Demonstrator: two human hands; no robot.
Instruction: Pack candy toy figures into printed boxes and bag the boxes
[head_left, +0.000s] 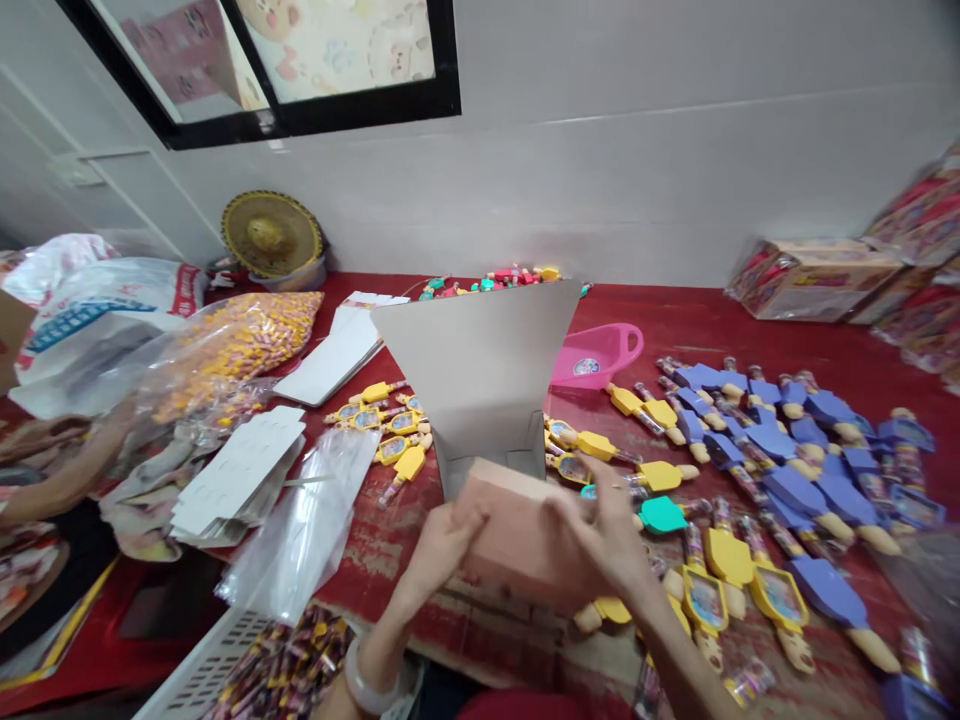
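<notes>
A plain pinkish-brown block (517,530), box-shaped and slightly blurred, is held tilted between my two hands. My left hand (442,550) is closed on its left end, thumb on top. At the other end my right hand (600,530) grips it, a ring on one finger. Just behind the block stands an open cardboard box (487,350) with a grey inside and its flap raised; the block hides part of its front. Yellow toys with candy tubes (409,465) lie left of the box. A green toy (661,514) and more yellow toys (727,555) lie right of my right hand.
Many purple toys (799,490) cover the table's right side. A pink scoop (600,355) lies behind the box. Flat white cartons (240,470) and clear bags (300,530) are at left, above a white basket (202,660). Another person's arm (75,460) reaches in at far left.
</notes>
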